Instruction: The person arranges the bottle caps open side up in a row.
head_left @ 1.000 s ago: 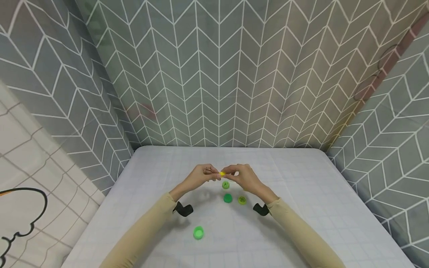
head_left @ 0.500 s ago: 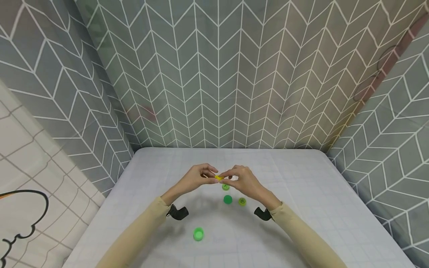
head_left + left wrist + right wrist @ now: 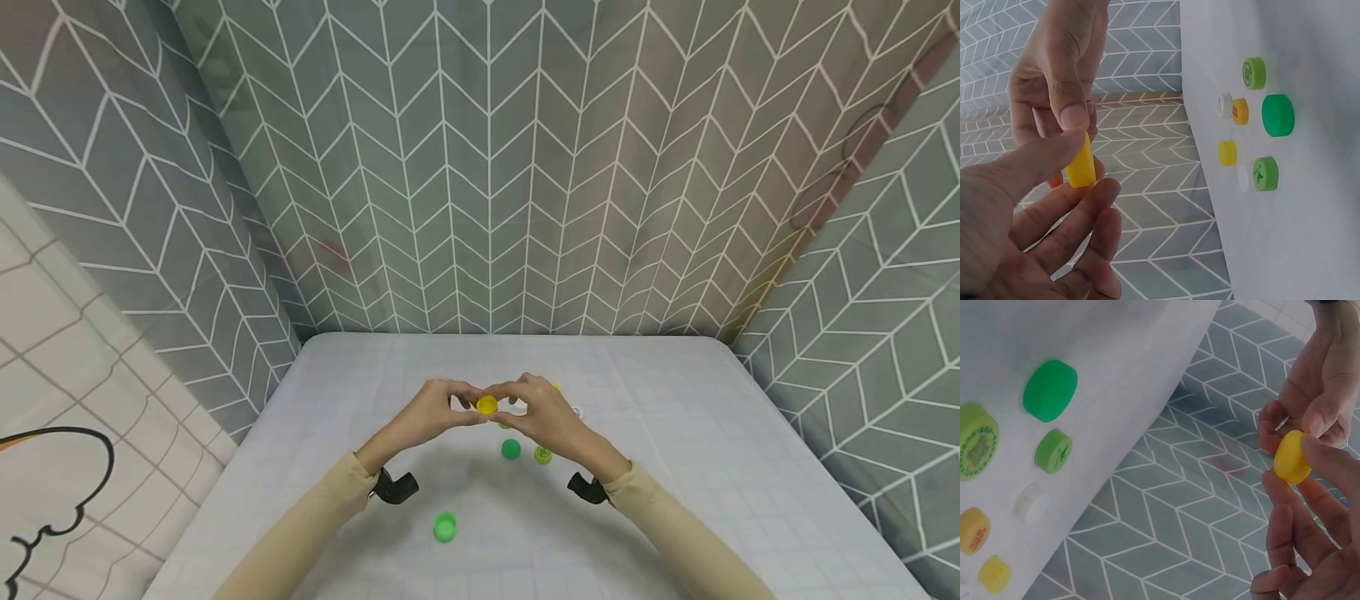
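Observation:
A yellow bottle cap [image 3: 487, 405] is held up above the table between both hands, its round face turned toward the head camera. My left hand [image 3: 435, 410] pinches its left side between thumb and fingers. From the right, my right hand [image 3: 542, 410] pinches it with thumb and index finger. The left wrist view shows the yellow cap [image 3: 1082, 165] edge-on, with the two thumbs meeting near it. In the right wrist view the ridged side of the yellow cap [image 3: 1292, 457] shows. Below the hands, a lime cap [image 3: 505, 425] is mostly hidden.
On the white table [image 3: 637, 375] lie a dark green cap [image 3: 511, 449], a lime cap with a printed pattern [image 3: 543, 455] and, nearer me, a bright green cap [image 3: 445, 527]. Orange [image 3: 1240, 111], yellow [image 3: 1227, 152] and white caps [image 3: 1225, 105] lie farther right. A patterned curtain [image 3: 487, 167] hangs behind.
Both hands have come slightly toward me and left. The yellow cap has turned from edge-on so its round face shows. More caps show beyond the right hand.

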`<action>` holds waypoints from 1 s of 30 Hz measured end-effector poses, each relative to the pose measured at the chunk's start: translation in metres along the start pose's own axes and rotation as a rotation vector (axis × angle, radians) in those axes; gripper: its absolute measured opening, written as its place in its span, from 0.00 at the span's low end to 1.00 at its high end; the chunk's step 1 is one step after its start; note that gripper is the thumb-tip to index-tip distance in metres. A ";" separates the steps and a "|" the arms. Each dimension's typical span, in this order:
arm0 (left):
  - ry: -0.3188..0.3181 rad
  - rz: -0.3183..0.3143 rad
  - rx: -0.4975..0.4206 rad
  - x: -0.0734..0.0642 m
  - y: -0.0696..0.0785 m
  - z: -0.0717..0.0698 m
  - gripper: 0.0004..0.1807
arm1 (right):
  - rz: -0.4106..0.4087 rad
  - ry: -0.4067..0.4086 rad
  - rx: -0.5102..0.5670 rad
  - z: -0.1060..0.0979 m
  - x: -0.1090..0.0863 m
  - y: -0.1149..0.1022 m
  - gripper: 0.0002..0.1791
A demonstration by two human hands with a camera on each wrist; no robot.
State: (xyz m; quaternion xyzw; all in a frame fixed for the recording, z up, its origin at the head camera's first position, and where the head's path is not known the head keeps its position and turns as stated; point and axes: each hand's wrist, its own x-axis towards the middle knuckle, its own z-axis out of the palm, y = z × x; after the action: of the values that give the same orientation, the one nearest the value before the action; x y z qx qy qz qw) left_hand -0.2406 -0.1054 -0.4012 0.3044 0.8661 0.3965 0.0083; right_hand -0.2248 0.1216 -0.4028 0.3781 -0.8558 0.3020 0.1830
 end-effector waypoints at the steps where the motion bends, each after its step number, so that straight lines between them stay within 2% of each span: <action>1: 0.003 -0.002 0.005 -0.001 0.001 0.000 0.17 | 0.006 -0.004 0.000 0.000 0.000 0.000 0.21; 11: 0.022 -0.011 0.006 -0.005 0.001 0.003 0.14 | 0.059 -0.061 0.012 0.000 0.000 -0.006 0.23; 19: -0.021 -0.004 -0.005 -0.011 0.005 0.003 0.10 | 0.094 -0.055 0.056 0.004 -0.004 -0.013 0.18; 24: -0.079 -0.008 0.019 -0.016 0.009 0.004 0.09 | 0.145 -0.103 0.016 0.005 -0.009 -0.022 0.15; 30: -0.199 -0.013 0.068 -0.024 0.012 0.014 0.08 | 0.151 -0.235 -0.034 0.010 -0.017 -0.027 0.14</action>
State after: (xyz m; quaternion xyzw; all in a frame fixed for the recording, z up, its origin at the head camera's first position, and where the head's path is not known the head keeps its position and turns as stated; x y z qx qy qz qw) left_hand -0.2114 -0.1026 -0.4083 0.3366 0.8760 0.3344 0.0867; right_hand -0.1942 0.1099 -0.4090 0.3424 -0.9022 0.2542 0.0647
